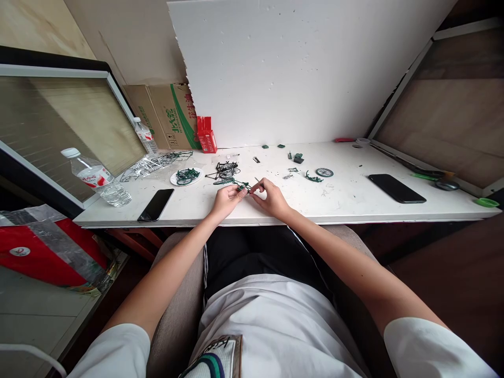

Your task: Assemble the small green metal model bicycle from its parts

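Both hands meet over the front of the white table (338, 202). My left hand (226, 199) pinches a small dark green model part (243, 186) between thumb and fingers. My right hand (270, 197) is closed in a pinch close against it, holding a thin pale stick-like tool (258, 181) whose tip points at the part. Just behind the hands lies a black and green tangle of part frames (226, 170). A white dish (185, 177) with several green pieces sits to the left of it.
A black phone (156, 205) lies near the front left edge, another black phone (397, 188) at right. Two water bottles (98, 178) stand at left, a clear plastic bag (151, 164) behind. Loose green parts, a green wheel (324, 172), a red box (207, 135) and a cardboard box (169, 113) lie farther back.
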`<state>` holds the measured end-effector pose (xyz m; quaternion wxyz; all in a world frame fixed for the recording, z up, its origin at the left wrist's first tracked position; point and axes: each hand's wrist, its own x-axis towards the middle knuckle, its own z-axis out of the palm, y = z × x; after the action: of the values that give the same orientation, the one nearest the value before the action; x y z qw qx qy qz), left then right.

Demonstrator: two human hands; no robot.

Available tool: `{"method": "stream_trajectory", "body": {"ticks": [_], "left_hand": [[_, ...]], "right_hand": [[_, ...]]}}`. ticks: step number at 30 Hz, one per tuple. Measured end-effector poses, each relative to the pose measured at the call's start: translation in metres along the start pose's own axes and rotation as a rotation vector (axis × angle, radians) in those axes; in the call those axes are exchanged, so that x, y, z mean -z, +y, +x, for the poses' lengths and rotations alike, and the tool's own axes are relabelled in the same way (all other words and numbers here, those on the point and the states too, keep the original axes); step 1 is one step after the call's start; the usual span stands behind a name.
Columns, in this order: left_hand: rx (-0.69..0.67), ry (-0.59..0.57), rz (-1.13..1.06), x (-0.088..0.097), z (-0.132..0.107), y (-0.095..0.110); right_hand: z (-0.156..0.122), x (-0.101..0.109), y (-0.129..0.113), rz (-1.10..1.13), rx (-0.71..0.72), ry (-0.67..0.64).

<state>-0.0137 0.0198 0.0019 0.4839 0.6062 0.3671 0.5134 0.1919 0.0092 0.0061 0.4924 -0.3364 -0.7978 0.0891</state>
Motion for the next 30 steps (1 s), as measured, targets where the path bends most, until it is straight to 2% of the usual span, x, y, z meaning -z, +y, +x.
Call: {"method": "stream_trajectory", "body": {"ticks": [4,12,21,25,30], "left_hand": [[-0.022,0.016,-0.012,0.0006,0.0009,-0.0010],[-0.052,0.009,0.015,0.0000,0.0012,-0.0006],[-0.048,-0.001,0.045,0.0005,0.0011,-0.0001],[-0.012,0.025,0.046,0.0000,0.0005,0.0023],[-0.033,0.054,0.051,-0.0006,0.0008,0.0019]], "right_hand": [[0.0016,0.0022,-0.0027,0.153,-0.069,-0.008],[0.0009,0.0027,-0.0030,0.208,-0.075,-0.060],[-0.0008,0.0011,-0.0008,0.121,-0.073,-0.085],[-0.0013,0.0007,-0.0023,0.094,-0.049,-0.129],[-0.0024,0.0004,-0.0037,0.051,-0.016,-0.195]]}}
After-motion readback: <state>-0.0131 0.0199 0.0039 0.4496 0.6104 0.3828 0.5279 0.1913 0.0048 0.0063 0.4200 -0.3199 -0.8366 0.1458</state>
